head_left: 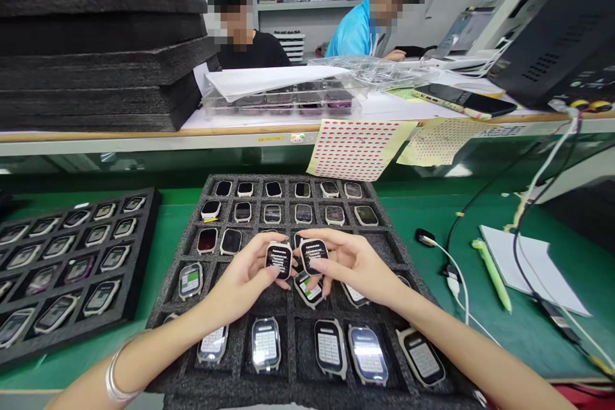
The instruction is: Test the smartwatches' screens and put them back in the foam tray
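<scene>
My left hand (243, 275) pinches a small smartwatch body (279, 260) with a dark screen showing white text. My right hand (358, 264) pinches a second watch body (313, 254) beside it, also lit with text. Both are held just above the middle of a black foam tray (394, 250) whose pockets hold several more watch bodies, some with lit screens. A watch with a green-and-white screen (309, 288) lies in the pocket right under my fingers.
A second black foam tray (144, 250) of watches lies at the left on the green mat. A green pen (492, 274), white paper (528, 266) and cables (454, 272) lie at the right. Two other people sit behind the raised shelf, which holds stacked foam (96, 45) and clear trays.
</scene>
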Action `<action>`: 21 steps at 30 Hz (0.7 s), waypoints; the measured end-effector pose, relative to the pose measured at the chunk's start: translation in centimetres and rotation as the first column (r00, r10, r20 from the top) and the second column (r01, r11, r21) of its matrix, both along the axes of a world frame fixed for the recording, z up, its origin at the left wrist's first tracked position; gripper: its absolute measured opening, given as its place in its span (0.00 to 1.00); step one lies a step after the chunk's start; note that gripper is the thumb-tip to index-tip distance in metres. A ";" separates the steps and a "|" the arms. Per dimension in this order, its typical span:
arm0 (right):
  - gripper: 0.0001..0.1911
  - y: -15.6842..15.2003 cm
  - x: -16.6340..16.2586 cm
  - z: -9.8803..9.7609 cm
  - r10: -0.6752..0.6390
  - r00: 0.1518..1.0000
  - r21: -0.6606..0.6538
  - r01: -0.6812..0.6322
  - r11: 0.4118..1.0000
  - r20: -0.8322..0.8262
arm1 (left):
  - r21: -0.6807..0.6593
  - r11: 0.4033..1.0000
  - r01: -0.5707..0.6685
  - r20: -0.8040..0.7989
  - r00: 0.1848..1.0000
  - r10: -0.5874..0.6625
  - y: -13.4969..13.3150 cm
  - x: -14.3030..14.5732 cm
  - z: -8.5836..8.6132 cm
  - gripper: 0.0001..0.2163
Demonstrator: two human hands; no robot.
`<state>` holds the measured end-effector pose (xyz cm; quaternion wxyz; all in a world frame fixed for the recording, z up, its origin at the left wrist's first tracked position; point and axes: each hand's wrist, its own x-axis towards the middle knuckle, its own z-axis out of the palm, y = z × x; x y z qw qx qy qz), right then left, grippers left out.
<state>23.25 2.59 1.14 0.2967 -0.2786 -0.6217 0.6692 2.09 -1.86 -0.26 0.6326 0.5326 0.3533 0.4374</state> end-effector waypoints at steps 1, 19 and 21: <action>0.29 -0.1 0.0 0.1 0.026 1.000 0.009 -0.026 1.000 0.009 | 0.002 1.000 -0.001 0.002 1.000 0.001 0.0 0.0 0.0 0.15; 0.22 3.9 11.5 -1.7 -0.475 0.668 0.744 -0.181 0.643 0.573 | -0.061 0.998 0.020 0.009 1.000 -0.020 0.3 0.3 0.1 0.13; 0.25 4.0 11.8 -1.8 -0.474 0.655 0.749 -0.221 0.624 0.589 | -0.061 0.998 0.025 -0.001 1.000 -0.025 0.3 0.2 0.1 0.13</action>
